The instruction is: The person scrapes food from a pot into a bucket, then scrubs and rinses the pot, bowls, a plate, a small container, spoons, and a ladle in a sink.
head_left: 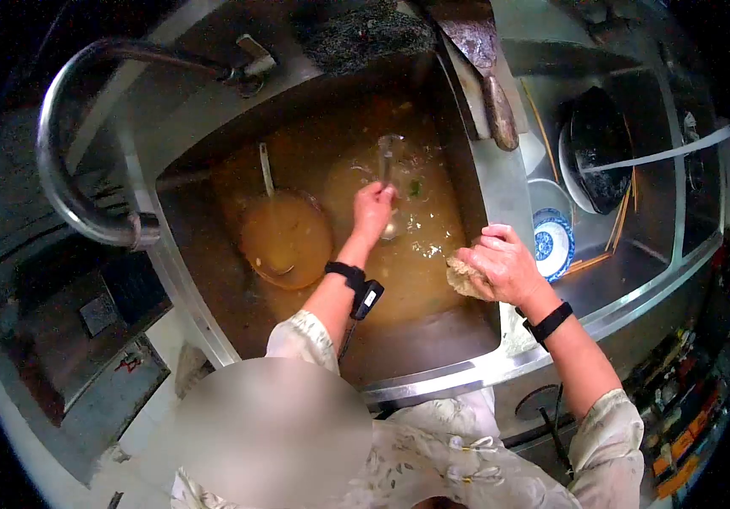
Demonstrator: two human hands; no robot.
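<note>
Sleeves [615, 416] of pale patterned cloth lay nearest, over the near rim of the sink [433, 377], each wrist wearing a dark band. The right hand [505, 267] hovered at the near right corner of the left basin, just beside the divider [500, 178], its fingers curled down and pinching a tan scouring pad [465, 278] above the murky brown water. The left hand [373, 212] reached further in, near the middle of the basin, closed around a metal spoon [386, 161]. The spoon's long axis ran away from the person toward the far wall, its lower end at the water under the fist. So the spoon lay ahead and to the left of the pad, the two hands near but apart, with open water between them. To the left, well apart from both hands, a round pot [287, 237] sat sunk in the water with a ladle handle [266, 170] rising from it. Beyond the divider, the right basin held a blue-and-white bowl [551, 244], a dark pan [598, 161] and chopsticks [623, 212]. A curved faucet [68, 170] arched over the far left corner.
</note>
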